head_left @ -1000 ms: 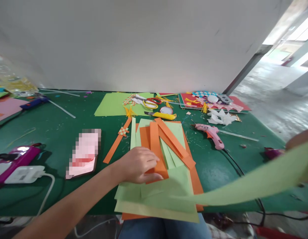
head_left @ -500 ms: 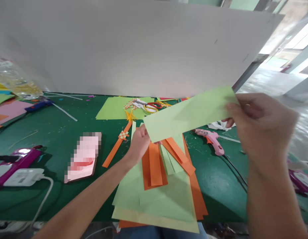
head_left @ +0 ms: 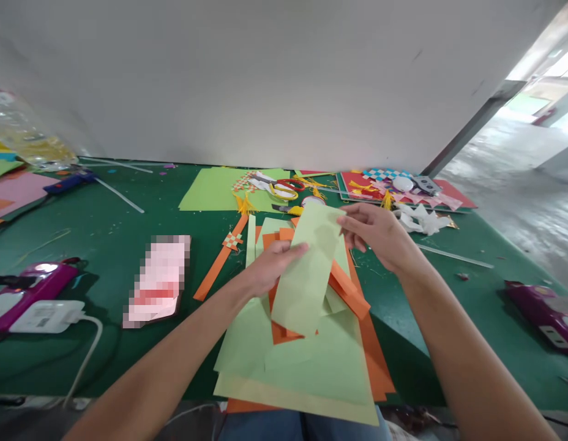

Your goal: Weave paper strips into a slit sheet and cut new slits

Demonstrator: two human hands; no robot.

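Note:
A pale green paper strip (head_left: pixel 306 269) is held between both hands above a pile of paper. My left hand (head_left: pixel 275 266) pinches its left edge, thumb on top. At its upper right corner, my right hand (head_left: pixel 373 233) grips it between thumb and fingers. Beneath lie large pale green sheets (head_left: pixel 311 380), with orange strips (head_left: pixel 351 291) on them and orange sheets (head_left: pixel 378 367) showing at the side. Left of the pile rests an orange bookmark-like strip (head_left: pixel 215 263) with a woven checkered piece and a yellow tassel.
Scissors (head_left: pixel 284 187) lie on a bright green sheet (head_left: pixel 204 190) at the back. A phone (head_left: pixel 160 282) and a purple power strip (head_left: pixel 40 294) are on the left. Another purple power strip (head_left: pixel 543 315) is at right. A blue glue gun (head_left: pixel 70 182) sits back left, below a grey partition (head_left: pixel 247 79).
The green strip has swung from slanting up rightward to nearly upright, lower over the pile. My right hand has moved left and down. The pink glue gun no longer shows.

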